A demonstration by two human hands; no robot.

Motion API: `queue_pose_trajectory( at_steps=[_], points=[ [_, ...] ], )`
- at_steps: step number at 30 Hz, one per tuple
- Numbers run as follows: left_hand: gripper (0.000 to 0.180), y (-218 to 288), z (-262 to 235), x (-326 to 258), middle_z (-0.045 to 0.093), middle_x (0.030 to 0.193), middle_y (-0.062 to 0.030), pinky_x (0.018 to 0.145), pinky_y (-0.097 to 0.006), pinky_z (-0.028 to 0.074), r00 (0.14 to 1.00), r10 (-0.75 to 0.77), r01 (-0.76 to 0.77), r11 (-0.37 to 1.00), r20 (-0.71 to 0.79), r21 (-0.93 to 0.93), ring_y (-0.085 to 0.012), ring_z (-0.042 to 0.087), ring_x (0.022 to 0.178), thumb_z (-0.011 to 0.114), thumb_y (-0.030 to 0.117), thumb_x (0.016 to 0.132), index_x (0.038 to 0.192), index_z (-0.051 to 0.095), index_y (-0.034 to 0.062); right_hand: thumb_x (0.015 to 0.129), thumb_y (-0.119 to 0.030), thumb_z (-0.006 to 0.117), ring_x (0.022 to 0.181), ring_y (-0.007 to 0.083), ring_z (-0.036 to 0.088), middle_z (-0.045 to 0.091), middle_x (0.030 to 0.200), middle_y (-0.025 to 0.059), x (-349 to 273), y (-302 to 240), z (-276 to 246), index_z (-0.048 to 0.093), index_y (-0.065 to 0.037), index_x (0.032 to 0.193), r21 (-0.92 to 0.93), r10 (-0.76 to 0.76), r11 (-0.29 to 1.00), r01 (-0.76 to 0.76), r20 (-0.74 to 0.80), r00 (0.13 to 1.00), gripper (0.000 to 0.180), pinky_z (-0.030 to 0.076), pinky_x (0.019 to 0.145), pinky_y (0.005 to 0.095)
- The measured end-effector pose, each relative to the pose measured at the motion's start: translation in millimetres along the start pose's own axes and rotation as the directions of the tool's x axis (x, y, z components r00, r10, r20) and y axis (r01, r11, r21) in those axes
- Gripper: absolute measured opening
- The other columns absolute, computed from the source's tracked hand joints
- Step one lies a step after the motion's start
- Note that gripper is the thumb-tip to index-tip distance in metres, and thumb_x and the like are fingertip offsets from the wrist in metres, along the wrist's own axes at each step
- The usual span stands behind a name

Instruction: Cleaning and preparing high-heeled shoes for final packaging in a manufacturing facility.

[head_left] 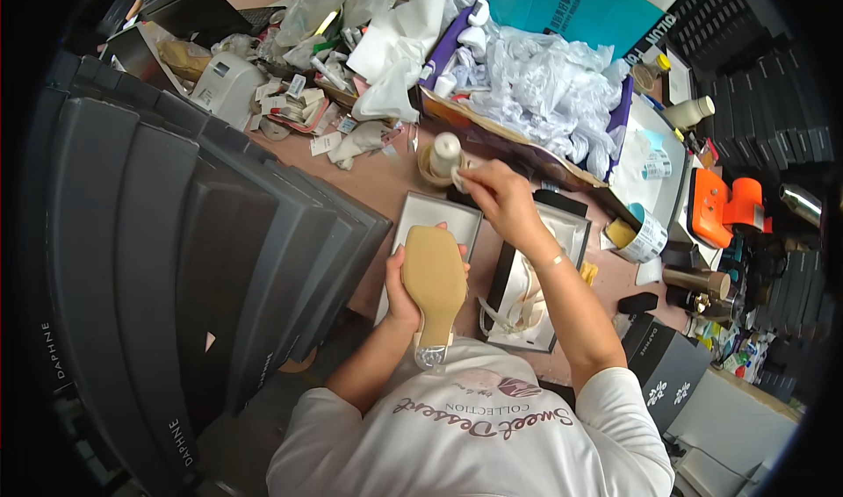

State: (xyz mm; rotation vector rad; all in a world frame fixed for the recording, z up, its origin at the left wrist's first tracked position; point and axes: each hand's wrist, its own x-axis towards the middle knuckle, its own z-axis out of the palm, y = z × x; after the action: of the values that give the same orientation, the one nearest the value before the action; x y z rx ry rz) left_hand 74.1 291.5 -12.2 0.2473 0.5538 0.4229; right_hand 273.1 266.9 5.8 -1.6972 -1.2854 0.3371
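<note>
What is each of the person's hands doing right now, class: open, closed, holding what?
Left hand: closed around a tan-soled sandal with a clear heel, sole up.
Right hand: fingers pinched on a small white wad beside a small white bottle.

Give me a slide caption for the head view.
Left hand holds a tan-soled shoe; right hand reaches to a small bottle.

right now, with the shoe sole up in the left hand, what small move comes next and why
Probably bring the right hand with its white wad back to the tan sole of the shoe. That hand is pressing the wad at the small white bottle, while the left hand holds the sole bare and facing up.
</note>
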Motion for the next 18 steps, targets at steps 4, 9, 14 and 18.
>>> queue_pose_trajectory(
  at_steps=[4, 9, 14, 18],
  points=[
    [0.077, -6, -3, -16, 0.057, 0.112, -0.0201, 0.078, -0.042, 0.050, 0.999, 0.000, 0.001, 0.999, -0.044, 0.033, -0.0299, 0.060, 0.088, 0.039, 0.062, 0.085, 0.137, 0.038, 0.0048, 0.079, -0.004, 0.067, 0.080, 0.0291, 0.061, 0.063, 0.088, 0.0129, -105, -79, -26, 0.066, -0.002, 0.096, 0.205, 0.174, 0.955, -0.217, 0.208, 0.962, 0.017, 0.049, 0.071, 0.0342],
    [0.074, -32, -3, -36, 0.056, 0.117, -0.0184, 0.085, -0.041, 0.049, 0.997, -0.067, 0.071, 0.985, -0.026, 0.159, -0.0282, 0.061, 0.095, 0.037, 0.059, 0.087, 0.137, 0.039, 0.0045, 0.072, -0.001, 0.070, 0.073, 0.0292, 0.055, 0.055, 0.079, 0.0104, -156, -86, -9, 0.063, -0.003, 0.094, -0.032, 0.010, 0.999, -0.008, 0.068, 0.998, 0.023, 0.044, 0.067, 0.0375],
    [0.074, -38, -2, -53, 0.057, 0.117, -0.0197, 0.092, -0.037, 0.046, 0.991, -0.125, 0.113, 0.976, 0.052, 0.187, -0.0265, 0.058, 0.104, 0.035, 0.059, 0.088, 0.140, 0.036, 0.0057, 0.073, 0.002, 0.066, 0.074, 0.0305, 0.053, 0.054, 0.082, 0.0109, -178, -111, -18, 0.062, -0.003, 0.090, 0.018, -0.010, 1.000, 0.010, 0.040, 0.999, 0.018, 0.043, 0.069, 0.0369],
    [0.068, -34, 4, -60, 0.057, 0.117, -0.0178, 0.094, -0.036, 0.043, 0.989, -0.126, 0.108, 0.974, 0.081, 0.198, -0.0243, 0.055, 0.107, 0.031, 0.052, 0.091, 0.139, 0.036, 0.0033, 0.074, 0.000, 0.064, 0.078, 0.0311, 0.052, 0.053, 0.083, 0.0122, -177, -110, -15, 0.059, -0.003, 0.093, -0.043, 0.040, 0.998, -0.039, 0.035, 0.999, 0.020, 0.041, 0.071, 0.0366]
  ],
)
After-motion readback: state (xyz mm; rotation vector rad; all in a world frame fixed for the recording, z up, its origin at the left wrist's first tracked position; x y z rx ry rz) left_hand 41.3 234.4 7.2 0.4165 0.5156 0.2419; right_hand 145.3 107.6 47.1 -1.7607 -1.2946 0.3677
